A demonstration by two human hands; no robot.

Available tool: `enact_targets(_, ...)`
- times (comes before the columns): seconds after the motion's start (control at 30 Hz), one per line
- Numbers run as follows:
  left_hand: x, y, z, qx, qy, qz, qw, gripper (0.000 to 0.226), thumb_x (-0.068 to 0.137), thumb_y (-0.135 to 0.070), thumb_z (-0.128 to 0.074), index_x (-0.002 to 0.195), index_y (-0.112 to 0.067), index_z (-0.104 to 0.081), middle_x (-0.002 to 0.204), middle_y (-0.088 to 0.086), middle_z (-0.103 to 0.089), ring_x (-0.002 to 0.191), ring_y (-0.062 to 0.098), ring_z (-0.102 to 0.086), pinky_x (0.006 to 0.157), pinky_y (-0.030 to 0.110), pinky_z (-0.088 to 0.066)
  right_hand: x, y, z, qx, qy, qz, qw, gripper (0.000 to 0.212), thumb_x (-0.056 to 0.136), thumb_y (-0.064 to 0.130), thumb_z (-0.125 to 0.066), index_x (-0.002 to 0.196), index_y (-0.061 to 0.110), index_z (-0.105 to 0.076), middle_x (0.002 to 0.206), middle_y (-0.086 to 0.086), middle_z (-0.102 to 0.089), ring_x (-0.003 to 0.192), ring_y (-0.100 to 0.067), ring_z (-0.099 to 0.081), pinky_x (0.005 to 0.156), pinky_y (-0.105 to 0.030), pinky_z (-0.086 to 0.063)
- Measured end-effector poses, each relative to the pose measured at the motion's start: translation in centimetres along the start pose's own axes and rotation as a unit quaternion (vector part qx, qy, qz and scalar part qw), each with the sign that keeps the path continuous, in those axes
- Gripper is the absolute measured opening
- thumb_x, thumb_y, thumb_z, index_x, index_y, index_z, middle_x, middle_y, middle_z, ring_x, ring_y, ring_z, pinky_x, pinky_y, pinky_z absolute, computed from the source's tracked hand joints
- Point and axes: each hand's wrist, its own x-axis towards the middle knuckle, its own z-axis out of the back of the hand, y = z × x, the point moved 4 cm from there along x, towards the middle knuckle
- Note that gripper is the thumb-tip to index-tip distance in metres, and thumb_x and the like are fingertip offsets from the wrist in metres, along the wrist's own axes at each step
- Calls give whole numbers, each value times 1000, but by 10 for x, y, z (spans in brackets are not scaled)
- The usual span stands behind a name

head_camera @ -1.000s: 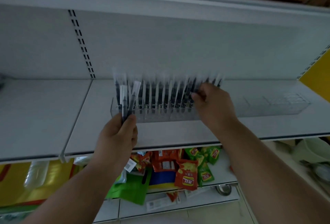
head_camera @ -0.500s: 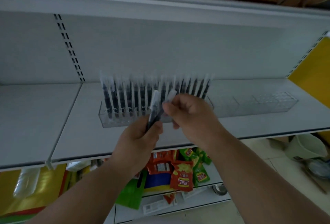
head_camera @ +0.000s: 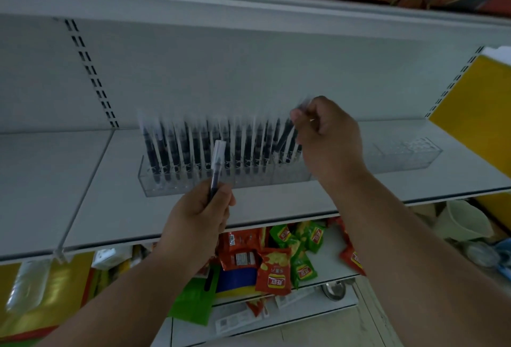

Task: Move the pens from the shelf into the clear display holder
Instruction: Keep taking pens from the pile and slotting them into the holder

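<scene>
Two pens are in hand; the rest stand upright in the clear display holder [head_camera: 221, 180], centre of the frame, on the white shelf [head_camera: 83, 208]. Left hand [head_camera: 199, 214], lower centre: fingers and thumb curled round the lower barrel of one pen [head_camera: 217, 164], cap end up, in front of the holder. Right hand [head_camera: 329, 136], right of centre: fingers pinched on a second pen [head_camera: 302, 104] at the holder's right end; this pen is blurred, only its pale upper end shows above the knuckles; whether its tip is seated in a slot, cannot tell. Row of standing pens [head_camera: 207, 147] fills most of the holder; second clear holder [head_camera: 406, 153] at right looks unfilled. Snack packets [head_camera: 273, 272] lie on the shelf below. Handling judgement: pens look light, stiff, smooth-barrelled, so likely to slip or roll; best taken mid-barrel between thumb and fingertips, tip lowered straight into a slot; neighbours stand close, so a sideways nudge could tilt them.
</scene>
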Motion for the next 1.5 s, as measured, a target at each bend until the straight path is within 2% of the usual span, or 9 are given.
enact_targets(0.17,-5,4,10,-9,-14,7,1000,29,102,-16,-46,75,-11,-54,55,-1,-36,48,13,-29,47,28,-26,-2,0,-22,-133,85,39,987,23,99,34,-54,79,24,-46,69,15,-45,61,-4,-44,51,-22,-27)
enact_targets(0.3,-5,9,17,3,-13,8,1000,38,102,-18,-47,66,-24,-56,55,-3,-38,50,15,-31,49,31,-27,6,6,-8,-147,34,50,987,17,101,33,-48,90,21,-49,80,8,-47,67,-10,-43,54,-26,-25)
enact_targets(0.47,-3,11,17,3,-11,14,1000,38,102,-18,-46,66,-25,-55,56,-3,-38,49,13,-30,50,30,-26,15,12,2,-151,31,82,985,20,102,33,-44,87,19,-41,70,12,-39,61,2,-38,51,-18,-23)
enact_targets(0.7,2,8,6,16,9,4,1000,45,102,-17,-45,61,-29,-55,54,-3,-36,48,12,-30,47,26,-28,18,3,-9,-139,61,92,984,20,102,31,-44,88,17,-43,67,10,-42,60,0,-42,49,-22,-26)
enact_targets(0.97,6,3,-2,0,1,1,1000,29,102,-15,-45,74,-11,-51,55,-2,-34,47,12,-28,44,23,-27,19,-1,-19,-115,84,88,986,21,101,31,-46,86,17,-44,65,7,-46,60,-8,-46,51,-25,-33)
enact_targets(1.1,5,-1,-4,-19,0,4,1000,27,102,-12,-45,76,-7,-51,54,-1,-33,46,10,-27,41,20,-27,6,-10,-36,-160,122,79,976,23,102,31,-45,84,20,-38,64,9,-42,57,-3,-40,51,-28,-26)
enact_targets(1.23,8,-3,-2,-15,5,0,1000,29,102,-14,-45,74,-9,-51,55,-3,-33,48,11,-28,45,22,-27,7,-15,-32,-190,122,38,974,24,101,34,-46,83,18,-42,64,7,-44,56,-6,-39,48,-26,-23)
enact_targets(1.4,13,-6,-4,17,6,-12,1000,26,101,-18,-48,76,-10,-53,55,-3,-35,50,14,-29,51,32,-26,-2,-24,-32,-220,170,8,960,26,98,41,-51,85,19,-49,70,5,-52,72,-19,-56,59,-28,-35)
enact_targets(1.5,17,-11,-8,49,22,-28,998,25,101,-21,-49,78,-11,-53,54,-5,-35,50,16,-29,53,35,-25,-7,-13,-16,-152,118,-5,981,33,93,51,-55,81,20,-53,70,7,-57,67,-10,-55,55,-26,-38)
